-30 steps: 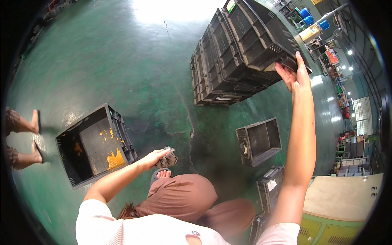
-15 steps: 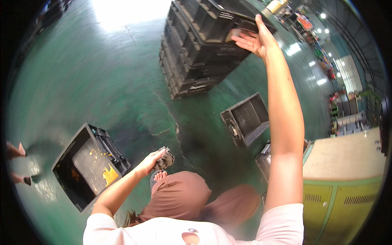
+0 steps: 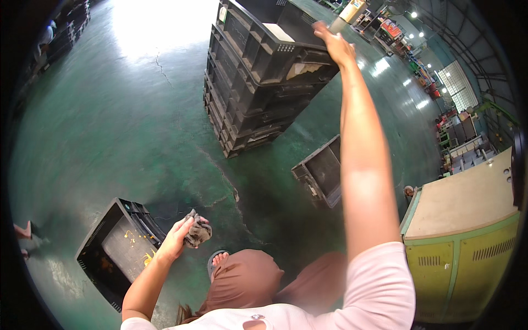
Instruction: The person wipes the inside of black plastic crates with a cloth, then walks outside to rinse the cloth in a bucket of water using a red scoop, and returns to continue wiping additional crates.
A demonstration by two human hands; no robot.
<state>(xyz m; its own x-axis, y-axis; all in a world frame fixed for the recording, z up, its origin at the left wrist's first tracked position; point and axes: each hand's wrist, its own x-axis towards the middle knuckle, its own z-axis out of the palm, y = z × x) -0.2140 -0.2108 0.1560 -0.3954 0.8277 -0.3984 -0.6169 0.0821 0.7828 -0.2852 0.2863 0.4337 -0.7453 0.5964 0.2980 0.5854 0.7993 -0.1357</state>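
Observation:
A crumpled grey patterned rag (image 3: 198, 230) is bunched in my left hand (image 3: 177, 236), fingers closed around it, above the floor. My right arm reaches far forward, and my right hand (image 3: 336, 45) is at the near right corner of the top black plastic crate (image 3: 264, 52), bent over its rim. Its fingertips are slightly blurred and partly hidden. This crate tops a tall stack of black crates (image 3: 242, 118). A pale label or card (image 3: 278, 32) shows inside it, and a torn tan label (image 3: 302, 70) clings to its near side.
A black crate (image 3: 113, 234) with yellow smears lies on the green floor at left. Another crate (image 3: 322, 170) sits right of the stack, partly behind my arm. A yellow-green cabinet (image 3: 456, 220) stands at right. Another person's bare foot (image 3: 23, 231) shows at far left.
My right hand has gone from spread fingers beside the top crate to bent over its corner. My left hand has risen leftward with the rag. The view has shifted, showing more of the crate's inside.

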